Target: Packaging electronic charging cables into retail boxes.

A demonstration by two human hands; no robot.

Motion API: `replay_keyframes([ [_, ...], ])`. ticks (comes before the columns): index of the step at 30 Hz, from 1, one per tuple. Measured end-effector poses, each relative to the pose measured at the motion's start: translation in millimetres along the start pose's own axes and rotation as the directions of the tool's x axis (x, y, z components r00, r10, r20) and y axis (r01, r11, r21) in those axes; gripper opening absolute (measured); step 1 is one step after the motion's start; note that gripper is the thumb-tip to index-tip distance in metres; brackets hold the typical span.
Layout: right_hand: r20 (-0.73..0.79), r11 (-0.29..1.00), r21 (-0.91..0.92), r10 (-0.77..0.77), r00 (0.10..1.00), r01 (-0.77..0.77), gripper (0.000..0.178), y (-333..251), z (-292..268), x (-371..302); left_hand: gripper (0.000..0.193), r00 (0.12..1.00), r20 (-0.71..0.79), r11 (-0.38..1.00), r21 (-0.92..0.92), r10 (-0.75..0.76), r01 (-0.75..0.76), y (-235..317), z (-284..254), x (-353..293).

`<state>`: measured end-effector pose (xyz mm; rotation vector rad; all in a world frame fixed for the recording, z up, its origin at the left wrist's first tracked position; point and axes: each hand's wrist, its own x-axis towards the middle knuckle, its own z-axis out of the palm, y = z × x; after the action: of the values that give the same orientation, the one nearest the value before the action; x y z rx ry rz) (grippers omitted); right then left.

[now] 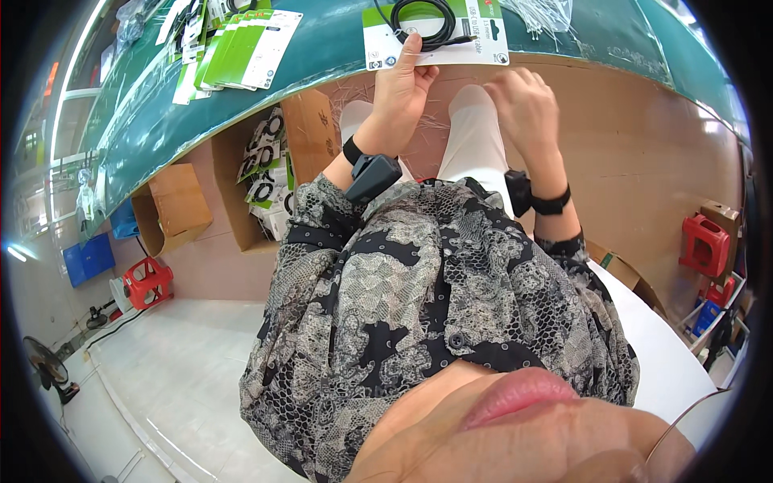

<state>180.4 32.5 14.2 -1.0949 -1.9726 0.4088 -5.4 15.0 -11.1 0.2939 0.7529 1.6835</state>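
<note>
At the near edge of the green table [322, 64], my left hand [400, 101] grips a white-and-green cable card [475, 53] with the thumb on top and the other fingers under it. A coiled black cable [441, 36] lies against the card's face, its plug end toward the right. Apart from the card, my right hand [527, 105] hangs over my lap just off the table edge. Its fingers are curled inward, and whatever they may pinch is hidden. Beyond it on the table is a bunch of thin white ties [538, 14] in a clear bag.
Fanned green-and-white cards [241, 52] lie on the table at the left. Below, a cardboard box [233, 201] holds several carded cables [266, 161]. Another carton [173, 205] stands farther left. Red stools [147, 282] stand on both sides. Loose white ties [435, 121] litter the floor.
</note>
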Motion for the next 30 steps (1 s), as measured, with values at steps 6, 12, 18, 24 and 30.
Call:
replay_keyframes([
  [6,0.115,0.911,-0.089,-0.391,0.913,0.402,0.041,-25,10,35,0.018,0.987,0.117,0.989,0.087,0.11,-0.121,-21,1,-2],
  [12,0.189,0.919,-0.055,-0.374,0.908,0.39,0.038,-3,24,29,0.022,0.972,0.156,0.983,-0.035,-0.173,0.181,-15,-6,-9],
  [18,0.106,0.916,-0.131,-0.369,0.924,0.38,0.028,-4,36,16,0.028,0.963,0.15,0.973,-0.03,-0.223,0.23,-15,-4,-6],
  [24,0.048,0.892,-0.197,-0.406,0.913,0.407,0.017,2,40,12,0.02,0.957,0.15,0.937,-0.214,-0.247,0.276,-31,-12,-5],
  [30,0.031,0.845,-0.189,-0.505,0.863,0.501,0.015,3,39,9,0.015,0.963,0.081,0.951,-0.16,-0.256,0.266,-24,-7,-14],
])
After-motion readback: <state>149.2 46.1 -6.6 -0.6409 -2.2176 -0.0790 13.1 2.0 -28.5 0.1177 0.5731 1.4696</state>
